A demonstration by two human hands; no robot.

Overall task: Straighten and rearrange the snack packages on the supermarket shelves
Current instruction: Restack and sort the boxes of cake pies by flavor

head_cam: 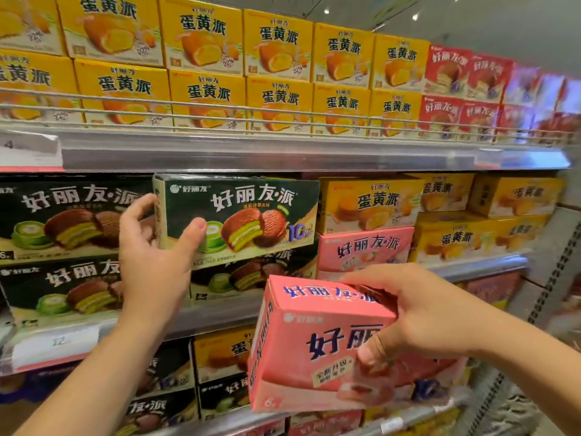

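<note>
While the left hand [154, 256] reaches up at centre left of the frame, its thumb presses the front of a dark green pie box [242, 215] and its fingers curl round the box's left end, gripping it. That box sits tilted at the middle shelf's front, on top of another dark green box [251, 278]. At lower right, the right hand [418, 319] grips a pink pie box [314, 347], fingers over its top edge and thumb on its front face; the box is held in the air, clear of the shelves, tilted with its left end toward the camera. Left of the left hand, more dark green boxes [63, 221] are stacked two high. Right of the gripped green box stand yellow egg-yolk pie boxes [371, 202] above a shelved pink box [364, 250]. Across the upper frame, the top shelf [283, 152] carries two rows of yellow boxes [207, 64] behind a wire rail, with red boxes [456, 89] at upper right. White price tags [53, 344] sit on the shelf edge at lower left.
</note>
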